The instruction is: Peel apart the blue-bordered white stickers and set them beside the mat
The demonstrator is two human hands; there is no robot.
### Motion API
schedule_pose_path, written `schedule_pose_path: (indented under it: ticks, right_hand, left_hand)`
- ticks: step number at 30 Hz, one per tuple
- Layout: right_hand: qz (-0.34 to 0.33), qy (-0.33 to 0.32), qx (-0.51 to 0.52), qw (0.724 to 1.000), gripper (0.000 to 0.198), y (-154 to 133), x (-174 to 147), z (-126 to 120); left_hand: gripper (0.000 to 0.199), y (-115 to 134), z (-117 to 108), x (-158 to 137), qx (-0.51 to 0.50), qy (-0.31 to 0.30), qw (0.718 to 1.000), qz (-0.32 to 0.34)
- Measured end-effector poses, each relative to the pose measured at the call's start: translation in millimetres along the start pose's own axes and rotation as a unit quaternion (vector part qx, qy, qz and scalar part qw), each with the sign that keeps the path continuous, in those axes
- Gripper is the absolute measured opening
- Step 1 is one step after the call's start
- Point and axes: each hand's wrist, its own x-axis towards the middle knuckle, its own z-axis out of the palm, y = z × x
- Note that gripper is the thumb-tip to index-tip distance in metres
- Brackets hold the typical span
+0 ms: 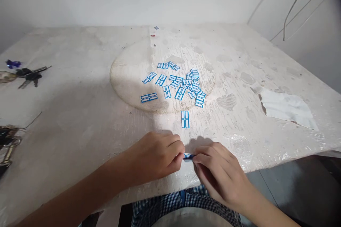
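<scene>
My left hand [162, 154] and my right hand [221, 170] meet near the table's front edge, both closed in a pinch. Between them they grip the two ends of a small white paper piece with blue outlines [188, 156]; the fingers hide most of it. Just beyond my hands lies a flat, blue-outlined paper piece [185, 119], split into panels. Farther back, several like it are spread in a loose, overlapping pile [186, 83], with one piece [149, 97] apart at the pile's left.
A plastic-covered table [80, 113] bears a round stain mark. Keys [30, 75] lie at the left, with metal objects [9, 145] nearer. A torn white sheet [287, 108] lies at the right. Cables [286, 25] hang by the wall. A tiny red scrap [152, 36] sits far back.
</scene>
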Motion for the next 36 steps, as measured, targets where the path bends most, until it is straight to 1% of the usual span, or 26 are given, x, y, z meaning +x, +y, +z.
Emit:
schedule_pose_path:
  ticks: [2, 4, 10, 14, 18, 21, 23, 25, 27, 28, 30, 31, 32, 33, 36]
  right_hand:
    - [0.018, -0.014, 0.014, 1.000, 0.014, -1.2, 0.9, -1.1]
    - [0.024, -0.023, 0.023, 0.999, 0.012, -2.1, 1.8, -1.8]
    - [0.027, -0.013, 0.039, 0.999, 0.017, -1.7, 1.8, -0.6]
    - [0.044, -0.005, 0.086, 0.995, 0.021, -2.2, 0.9, -3.2]
    - [0.108, 0.028, 0.170, 0.979, 0.018, -1.9, 4.9, -10.4]
    - [0.163, 0.068, 0.237, 0.955, 0.011, 0.7, 9.2, -14.2]
    - [0.195, 0.088, 0.267, 0.940, 0.008, 3.7, 9.9, -14.0]
    - [0.225, 0.097, 0.294, 0.924, 0.007, 8.2, 8.2, -12.0]
    - [0.257, 0.091, 0.336, 0.901, 0.008, 13.8, 6.0, -10.0]
    - [0.271, 0.083, 0.362, 0.888, 0.009, 16.9, 6.0, -10.2]
    - [0.288, 0.058, 0.415, 0.861, 0.013, 22.0, 10.7, -14.8]
    - [0.289, 0.041, 0.432, 0.853, 0.014, 23.5, 16.3, -19.6]
    - [0.285, 0.026, 0.440, 0.851, 0.015, 24.2, 24.4, -25.9]
    - [0.274, 0.014, 0.435, 0.858, 0.015, 24.1, 34.7, -33.2]
    - [0.220, -0.024, 0.372, 0.902, 0.012, 21.9, 74.8, -53.4]
  left_hand:
    - [0.015, 0.5, 0.6, -0.2, 0.002, -0.001, 1.000, 0.000]
    - [0.014, 1.3, 0.9, -0.3, -0.005, -0.004, 1.000, -0.007]
    - [0.011, 4.4, 3.3, 0.1, -0.032, -0.016, 0.998, -0.052]
    - [0.016, 5.8, 3.2, 0.4, -0.029, -0.034, 0.997, -0.065]
    - [0.018, 5.4, -6.6, -0.4, -0.049, -0.046, 0.993, -0.098]
    - [0.018, 3.2, -18.4, -1.9, -0.063, -0.018, 0.985, -0.163]
    - [0.020, 0.3, -25.5, -2.9, -0.057, 0.015, 0.972, -0.227]
    - [0.024, -5.3, -31.3, -3.8, -0.050, 0.057, 0.951, -0.299]
    - [0.028, -15.1, -36.3, -4.8, -0.051, 0.106, 0.920, -0.375]
    - [0.030, -21.8, -38.6, -5.4, -0.051, 0.134, 0.897, -0.418]
    - [0.032, -38.1, -43.1, -7.5, -0.038, 0.163, 0.878, -0.449]
    - [0.033, -46.9, -45.2, -9.1, -0.032, 0.174, 0.870, -0.461]
    - [0.032, -55.4, -47.0, -11.0, -0.028, 0.182, 0.864, -0.469]
    - [0.032, -63.0, -48.6, -13.0, -0.024, 0.187, 0.858, -0.479]
    - [0.030, -77.0, -52.9, -19.2, -0.011, 0.191, 0.845, -0.498]
